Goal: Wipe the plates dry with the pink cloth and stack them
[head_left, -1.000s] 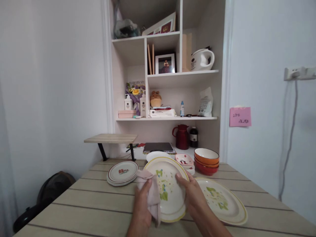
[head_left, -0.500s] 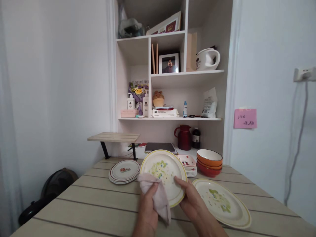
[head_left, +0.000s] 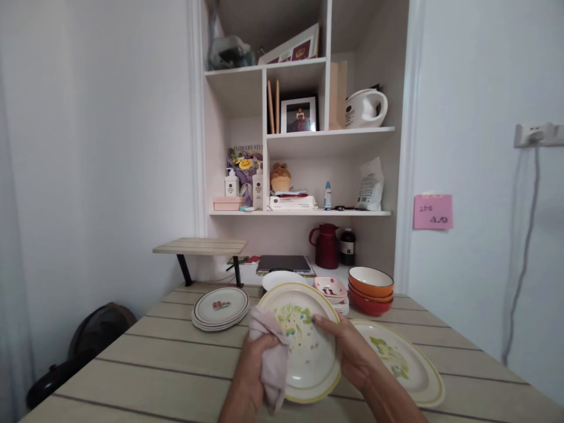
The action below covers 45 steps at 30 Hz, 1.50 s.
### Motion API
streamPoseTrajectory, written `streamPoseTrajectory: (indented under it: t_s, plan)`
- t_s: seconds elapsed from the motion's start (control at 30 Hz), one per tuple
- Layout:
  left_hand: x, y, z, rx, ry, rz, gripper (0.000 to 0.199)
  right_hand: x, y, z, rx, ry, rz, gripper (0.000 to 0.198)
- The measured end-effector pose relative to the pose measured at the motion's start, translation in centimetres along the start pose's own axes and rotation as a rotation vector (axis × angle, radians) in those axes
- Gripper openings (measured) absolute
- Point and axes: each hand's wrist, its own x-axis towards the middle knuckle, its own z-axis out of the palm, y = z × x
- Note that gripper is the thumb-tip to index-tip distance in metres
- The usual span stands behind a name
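Left hand (head_left: 252, 365), angled inward, clutching cloth (head_left: 274, 370) against plate (head_left: 306, 352) — right hand (head_left: 355, 346) gripping plate's right side.

The left hand (head_left: 249, 370) holds a pink cloth (head_left: 274, 370) against the left edge of a tilted plate (head_left: 306, 349) — the right hand (head_left: 350, 348) grips the opposite edge. Left of that plate sits a pile of dishes (head_left: 221, 308); right of it, a platter (head_left: 396, 361) and, farther back, bowls (head_left: 371, 286).

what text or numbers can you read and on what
"FLOWERS STU", on or behind the bouquet, cut off by the divider
"250", handwritten on the pink note; its second line is unreadable
Too small: labels on the pump bottles, white box, blue bottle, bag, dark bottle and watering can
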Motion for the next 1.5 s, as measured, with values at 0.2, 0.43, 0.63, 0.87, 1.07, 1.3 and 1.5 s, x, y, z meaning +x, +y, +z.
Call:
streamPoseTrajectory:
  t_s: [0.2,0.43,0.63,0.87,1.07,1.3,1.5]
  plan:
    - [0.0,0.2,0.3,-0.118,-0.021,-0.078,0.046,0.7,0.5,-0.6,0.061,0.124,0.044,0.053]
    - [0.6,-0.3,-0.2,-0.205,-0.122,-0.160,0.052,0.7,0.3,-0.9,0.035,0.150,0.113,0.042]
    - [1.1,-0.8,-1.0,-0.085,0.009,-0.097,0.053,0.3,0.5,-0.4,-0.090,0.096,-0.070,0.059]
    - [1.1,-1.2,0.0,-0.216,0.029,-0.095,0.051,0.2,1.5,1.0,0.042,0.219,-0.186,0.085]
    - [0.8,-3.3,1.4,-0.367,0.001,-0.174,0.043,0.3,3.8,2.8,0.238,0.286,-0.320,0.084]
    - [1.3,-2.3,0.5,-0.290,0.111,-0.052,0.044,1.1,4.5,2.5,0.227,0.177,-0.145,0.073]
    - [0.8,-0.3,0.3,-0.111,0.063,0.094,0.058,0.7,0.7,0.6,0.098,0.108,-0.132,0.078]
